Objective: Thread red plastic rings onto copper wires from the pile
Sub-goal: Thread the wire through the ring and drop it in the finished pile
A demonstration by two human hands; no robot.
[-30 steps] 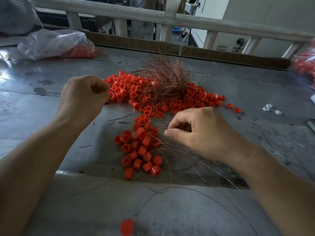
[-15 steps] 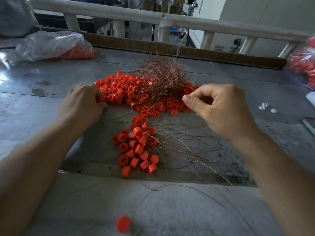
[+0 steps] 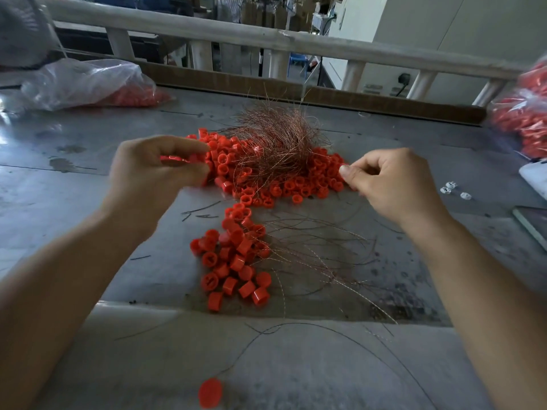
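A tangle of copper wires (image 3: 278,140) sits on a wide pile of red plastic rings (image 3: 266,176) in the middle of the grey table (image 3: 74,196). My left hand (image 3: 154,176), blurred by motion, is raised at the pile's left edge and holds several red rings (image 3: 177,159) in its curled fingers. My right hand (image 3: 390,182) hovers at the pile's right edge with thumb and forefinger pinched together; whether a wire is between them I cannot tell. A nearer heap of red rings (image 3: 233,253) has thin wires (image 3: 313,250) trailing right from it.
A clear bag of red parts (image 3: 88,84) lies back left, another red-filled bag (image 3: 524,113) at the right edge. Small white pieces (image 3: 453,189) and a flat dark object (image 3: 532,223) lie right. One red disc (image 3: 210,392) on a long wire lies near me. A railing (image 3: 266,37) runs behind.
My left hand rose from the pile's left edge with red rings in it. My right hand moved from the near heap up and right to the pile's right edge.
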